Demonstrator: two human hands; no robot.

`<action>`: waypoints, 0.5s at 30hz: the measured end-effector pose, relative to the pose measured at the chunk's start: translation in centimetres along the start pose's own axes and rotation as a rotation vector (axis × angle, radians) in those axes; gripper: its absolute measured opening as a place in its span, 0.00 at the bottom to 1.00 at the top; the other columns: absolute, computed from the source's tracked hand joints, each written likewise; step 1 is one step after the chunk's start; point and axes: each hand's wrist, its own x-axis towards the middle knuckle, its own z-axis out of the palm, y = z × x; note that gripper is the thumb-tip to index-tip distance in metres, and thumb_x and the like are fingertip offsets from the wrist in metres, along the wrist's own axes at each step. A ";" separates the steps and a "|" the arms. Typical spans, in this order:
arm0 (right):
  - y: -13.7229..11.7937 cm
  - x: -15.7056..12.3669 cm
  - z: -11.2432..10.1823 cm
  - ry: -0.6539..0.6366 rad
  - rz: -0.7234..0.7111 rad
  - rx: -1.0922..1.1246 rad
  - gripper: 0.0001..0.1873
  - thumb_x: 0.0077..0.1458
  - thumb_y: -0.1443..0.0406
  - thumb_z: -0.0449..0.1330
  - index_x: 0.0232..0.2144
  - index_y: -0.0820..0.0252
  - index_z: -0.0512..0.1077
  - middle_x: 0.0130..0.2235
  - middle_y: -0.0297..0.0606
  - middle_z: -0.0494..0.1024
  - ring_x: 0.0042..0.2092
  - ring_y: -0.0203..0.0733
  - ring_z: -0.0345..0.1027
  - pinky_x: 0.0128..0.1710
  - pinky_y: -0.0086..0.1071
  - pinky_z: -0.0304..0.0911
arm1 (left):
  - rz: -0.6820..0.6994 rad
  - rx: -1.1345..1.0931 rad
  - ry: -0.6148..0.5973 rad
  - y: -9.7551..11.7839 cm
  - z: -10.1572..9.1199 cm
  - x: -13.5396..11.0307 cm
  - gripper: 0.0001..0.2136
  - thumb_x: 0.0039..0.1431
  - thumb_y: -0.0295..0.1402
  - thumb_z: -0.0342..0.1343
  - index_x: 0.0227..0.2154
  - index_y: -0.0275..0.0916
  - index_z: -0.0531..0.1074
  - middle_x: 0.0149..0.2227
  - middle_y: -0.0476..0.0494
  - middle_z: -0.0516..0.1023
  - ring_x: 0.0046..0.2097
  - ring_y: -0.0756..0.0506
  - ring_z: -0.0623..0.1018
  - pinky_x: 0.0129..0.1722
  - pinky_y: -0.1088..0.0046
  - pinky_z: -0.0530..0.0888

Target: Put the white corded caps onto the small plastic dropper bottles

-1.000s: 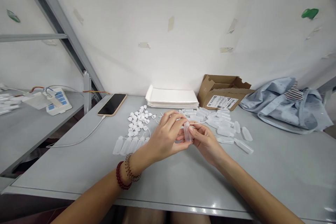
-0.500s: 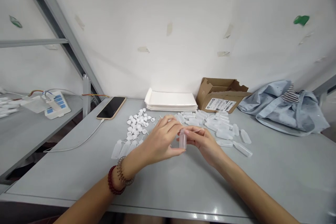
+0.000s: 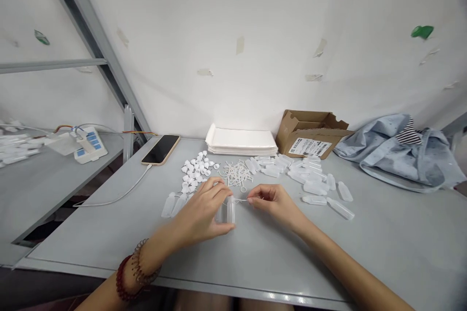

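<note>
My left hand [image 3: 200, 211] holds a small translucent plastic bottle [image 3: 231, 212] upright between thumb and fingers, just above or on the table. My right hand [image 3: 275, 202] pinches the end of a thin white strap [image 3: 241, 199] that reaches to the bottle's neck. Behind my hands lies a heap of thin white looped straps [image 3: 237, 175]. White caps [image 3: 195, 167] are piled to its left. A few bottles [image 3: 169, 205] stand beside my left hand, partly covered by it. More loose bottles [image 3: 310, 175] lie scattered at the right.
A phone [image 3: 161, 149] on a charging cable lies at the left. Against the wall are a stack of white envelopes [image 3: 242, 141] and an open cardboard box [image 3: 310, 143]. Light blue cloth [image 3: 394, 155] lies at the right. A power strip [image 3: 89, 145] sits on the neighbouring table.
Both hands have come down and left with the bottle. My right hand has drawn away from the bottle, so the strap now shows stretched between them. The heap of straps is uncovered.
</note>
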 end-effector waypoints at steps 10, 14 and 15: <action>1.1 0.0 0.6 -0.039 -0.272 -0.488 0.07 0.56 0.68 0.57 0.29 0.57 0.75 0.31 0.37 0.76 0.34 0.40 0.67 0.35 0.34 0.61 | -0.057 0.025 -0.061 -0.6 -0.1 -0.5 0.20 0.46 0.34 0.64 0.44 0.38 0.68 0.45 0.40 0.72 0.55 0.35 0.63 0.54 0.55 0.65; 1.5 0.0 0.7 -0.077 -0.343 -0.578 0.08 0.58 0.69 0.55 0.31 0.57 0.74 0.33 0.39 0.75 0.37 0.43 0.67 0.38 0.37 0.63 | -0.044 0.014 -0.067 -0.8 -0.3 -0.4 0.19 0.46 0.34 0.64 0.42 0.38 0.69 0.45 0.40 0.72 0.54 0.36 0.64 0.53 0.57 0.66; 1.5 0.0 0.7 -0.084 -0.357 -0.599 0.08 0.58 0.69 0.55 0.31 0.57 0.73 0.33 0.40 0.75 0.38 0.43 0.66 0.38 0.37 0.64 | -0.036 0.015 -0.069 -0.8 -0.4 -0.4 0.19 0.46 0.34 0.64 0.42 0.38 0.70 0.44 0.41 0.72 0.54 0.36 0.64 0.54 0.57 0.66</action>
